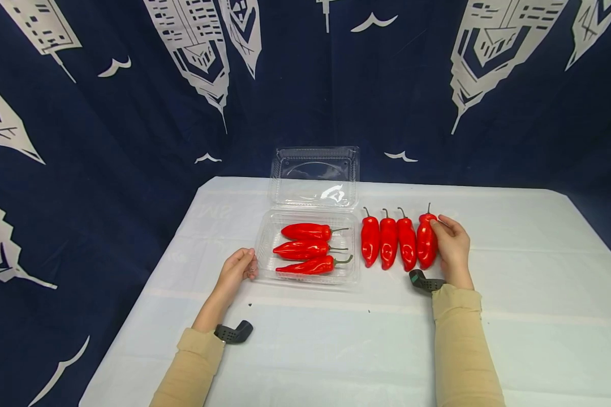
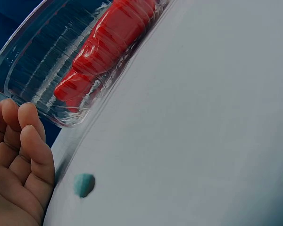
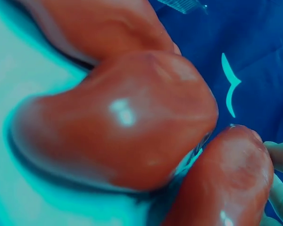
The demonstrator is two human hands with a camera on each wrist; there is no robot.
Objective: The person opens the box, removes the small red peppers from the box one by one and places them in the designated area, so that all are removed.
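Note:
Three red peppers (image 1: 305, 249) lie side by side in a clear plastic container (image 1: 266, 271), stems to the right; its hinged lid (image 1: 310, 169) is raised behind it. My left hand (image 1: 236, 268) is at the container's left edge, with thumb and bent fingers at the rim. In the left wrist view, the fingertips (image 2: 28, 115) are right by the clear wall. To the right of the container several red peppers stand in a row, stems pointing away. My right hand (image 1: 453, 246) holds the rightmost pepper (image 1: 426, 243) near its stem end, thumb and fingers against it.
A white-covered table (image 1: 310, 350) carries everything. Behind it hangs a dark blue cloth (image 1: 336, 90) with white building prints. Small dark specks (image 1: 250, 304) lie in front of the container. Three more peppers (image 1: 388, 240) lie between the container and my right hand.

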